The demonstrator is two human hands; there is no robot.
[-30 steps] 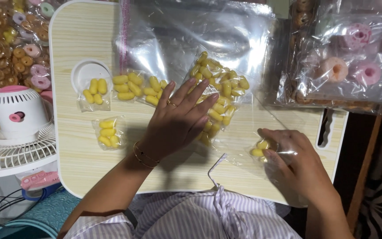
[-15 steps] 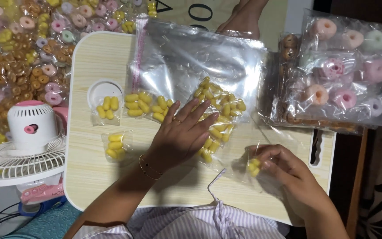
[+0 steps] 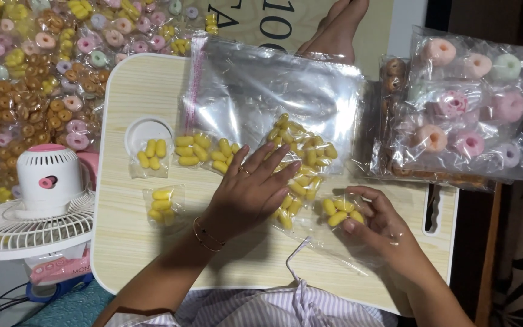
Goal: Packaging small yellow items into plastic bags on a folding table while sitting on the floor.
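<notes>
My left hand (image 3: 246,194) lies flat, fingers spread, on a loose heap of small yellow capsule-shaped pieces (image 3: 301,157) on a pale wooden lap table (image 3: 128,236). My right hand (image 3: 378,223) pinches a small clear bag (image 3: 340,212) that holds a few yellow pieces, at the table's near right. Small filled clear bags of yellow pieces lie to the left: one (image 3: 161,204) near my left wrist, one (image 3: 151,156) on the round cup recess, and more (image 3: 204,150) beside it. A stack of empty clear bags (image 3: 273,85) covers the table's far side.
A white table fan (image 3: 34,206) stands left of the table. Many bagged ring-shaped pieces, pink, yellow and brown (image 3: 25,79), cover the floor at the far left. Bags of larger pastel rings (image 3: 467,109) sit at the right. A bare foot (image 3: 337,30) lies beyond the table.
My right hand has lifted its small bag of yellow pieces slightly up the table, towards the heap. My left hand stays spread on the heap. The camera view has shifted.
</notes>
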